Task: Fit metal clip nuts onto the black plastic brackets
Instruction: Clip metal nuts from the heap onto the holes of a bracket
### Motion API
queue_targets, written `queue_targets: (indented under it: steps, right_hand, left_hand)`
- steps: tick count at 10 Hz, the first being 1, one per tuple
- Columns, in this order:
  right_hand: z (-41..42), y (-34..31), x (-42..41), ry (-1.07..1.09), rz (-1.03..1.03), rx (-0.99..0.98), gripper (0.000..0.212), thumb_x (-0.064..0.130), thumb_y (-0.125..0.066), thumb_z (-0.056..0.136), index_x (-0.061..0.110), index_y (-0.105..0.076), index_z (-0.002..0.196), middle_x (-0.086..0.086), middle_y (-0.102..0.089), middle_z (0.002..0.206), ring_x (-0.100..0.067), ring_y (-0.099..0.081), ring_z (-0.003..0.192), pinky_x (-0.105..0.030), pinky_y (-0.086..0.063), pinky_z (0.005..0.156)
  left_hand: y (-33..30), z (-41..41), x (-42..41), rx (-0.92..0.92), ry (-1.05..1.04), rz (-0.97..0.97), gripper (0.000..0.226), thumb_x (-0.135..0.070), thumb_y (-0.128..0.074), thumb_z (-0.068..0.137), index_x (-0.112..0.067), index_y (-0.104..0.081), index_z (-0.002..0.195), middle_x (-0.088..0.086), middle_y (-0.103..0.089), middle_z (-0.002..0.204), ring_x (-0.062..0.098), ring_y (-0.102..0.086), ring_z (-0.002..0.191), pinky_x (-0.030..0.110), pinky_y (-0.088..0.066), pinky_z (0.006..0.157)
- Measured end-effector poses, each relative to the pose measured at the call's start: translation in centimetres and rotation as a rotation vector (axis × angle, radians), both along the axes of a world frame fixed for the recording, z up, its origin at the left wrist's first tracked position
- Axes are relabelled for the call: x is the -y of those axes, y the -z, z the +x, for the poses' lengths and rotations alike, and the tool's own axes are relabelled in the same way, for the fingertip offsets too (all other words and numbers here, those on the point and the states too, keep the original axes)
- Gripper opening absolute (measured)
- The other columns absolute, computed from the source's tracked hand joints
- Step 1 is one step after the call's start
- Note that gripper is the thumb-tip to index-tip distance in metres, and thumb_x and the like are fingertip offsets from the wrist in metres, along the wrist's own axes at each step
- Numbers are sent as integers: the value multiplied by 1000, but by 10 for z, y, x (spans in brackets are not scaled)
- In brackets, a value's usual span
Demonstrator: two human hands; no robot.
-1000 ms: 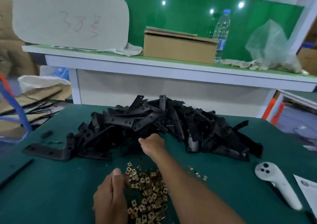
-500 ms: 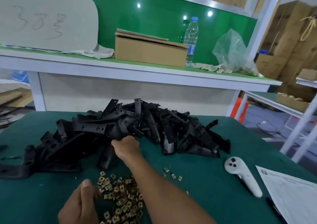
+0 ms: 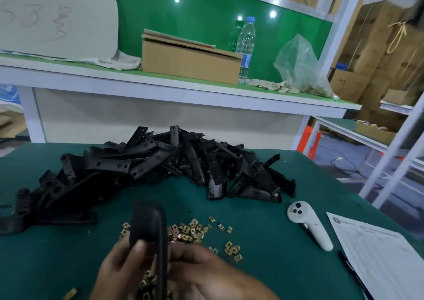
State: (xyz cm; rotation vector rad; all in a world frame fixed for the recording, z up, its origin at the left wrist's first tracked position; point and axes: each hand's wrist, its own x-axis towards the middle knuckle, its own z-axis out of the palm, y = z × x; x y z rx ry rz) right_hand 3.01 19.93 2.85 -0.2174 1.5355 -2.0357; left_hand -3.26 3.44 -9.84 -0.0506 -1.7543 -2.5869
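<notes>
A black plastic bracket [image 3: 149,225] stands upright near the bottom centre, held between both hands above the brass clip nuts [image 3: 191,229] scattered on the green mat. My left hand [image 3: 118,268] grips the bracket's left side with the thumb on its face. My right hand [image 3: 206,272] holds its right edge from behind; the fingertips are hidden by the bracket. A large pile of black brackets [image 3: 160,166] lies across the middle of the table.
A white handheld controller [image 3: 308,225] lies right of the nuts. A printed sheet [image 3: 380,251] and a black pen [image 3: 351,270] lie at the right edge. A raised shelf behind carries a cardboard box [image 3: 190,63], a water bottle [image 3: 246,47] and a plastic bag [image 3: 302,70].
My right hand has pulled one bracket out of the pile and brought it back over the nuts. My left hand has left the nuts and taken hold of the bracket too.
</notes>
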Motion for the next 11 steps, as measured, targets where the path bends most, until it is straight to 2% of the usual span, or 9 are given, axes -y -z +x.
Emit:
queue_targets:
  steps: [1,2,3,5,6,7,8,9,11]
  right_hand:
    - [4,17,-4,88,-18,137,25,20,-80,79,15,-67,100,1,-63,82,-13,-55,75,-25,-38,68]
    - [2,30,-19,306,-134,138,21,-10,-60,63,4,-61,79,-11,-69,74,-23,-58,72,-31,-37,58]
    - [-2,36,-37,428,-227,177,41,-32,-47,71,-4,-62,97,-21,-74,99,-28,-70,89,-32,-56,69]
    - [-6,45,-51,454,-273,165,48,-5,-59,80,-1,-58,128,-21,-71,120,-26,-74,102,-26,-61,73]
    - [-8,47,-52,465,-203,156,46,8,-61,85,3,-59,130,-17,-73,116,-21,-74,88,-26,-62,68]
    - [-11,47,-52,536,-208,197,39,19,-63,86,0,-62,120,-7,-72,86,-9,-56,56,-19,-48,46]
    - [-14,46,-56,571,-136,180,22,31,-62,89,12,-52,90,3,-52,60,-5,-34,48,-17,-34,42]
    - [-16,48,-61,601,-87,136,26,37,-63,88,12,-57,94,6,-35,56,-6,-28,48,-18,-29,44]
    - [-13,46,-63,472,-21,-22,28,17,-60,93,20,-75,116,3,-72,93,-3,-42,58,-16,-39,52]
  left_hand:
    - [-22,12,3,-35,57,14,68,-54,-96,52,-14,-76,103,16,-71,73,25,-69,62,33,-58,58]
    - [-46,23,3,-97,-6,-54,44,-42,-98,49,-20,-75,80,8,-65,61,17,-60,51,24,-50,48]
    - [-59,31,5,-114,-47,-120,30,-32,-88,51,-24,-65,69,4,-61,55,13,-53,44,20,-44,43]
    - [-68,50,2,-223,87,-329,31,-53,-74,81,-37,-66,107,0,-72,76,9,-64,64,16,-49,61]
    - [-69,52,-1,-236,60,-394,29,-57,-66,83,-34,-71,99,-8,-62,69,4,-55,63,14,-42,59]
    - [-72,51,0,-219,47,-379,25,-52,-73,81,-28,-77,86,-10,-70,73,0,-62,67,10,-44,62]
    - [-69,49,1,-177,88,-365,31,-55,-71,75,-26,-78,86,-5,-75,85,8,-70,79,14,-51,69]
    - [-66,49,0,-160,121,-421,34,-55,-81,68,-32,-76,93,-4,-74,89,12,-71,80,18,-55,70]
    - [-66,51,-4,-227,122,-508,28,-44,-79,67,-43,-76,95,-14,-75,93,2,-70,84,6,-49,71]
